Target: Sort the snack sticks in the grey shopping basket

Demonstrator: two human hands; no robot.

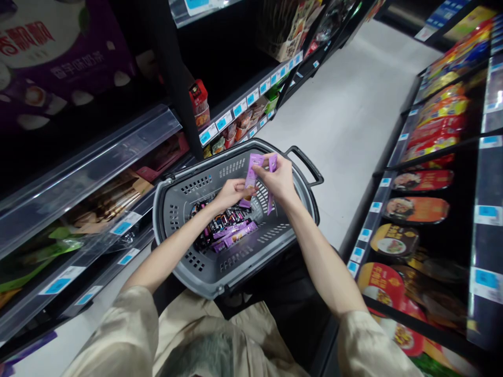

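Observation:
A grey shopping basket [178, 207] sits in front of me in a shop aisle, holding several purple and dark snack packets [230, 230]. Above the basket both hands meet. My right hand [280, 180] grips purple packets [253, 167] that stand upright between its fingers. My left hand [231, 192] pinches the lower end of the same purple packets. Both forearms reach forward from beige sleeves.
Dark shelves with blue price tags [225, 121] line the left, with a large purple box [58, 52] up top. On the right, shelves [424, 209] hold red and yellow food packs. The pale floor [346, 115] runs ahead. The basket's black handle [308, 165] hangs at its far side.

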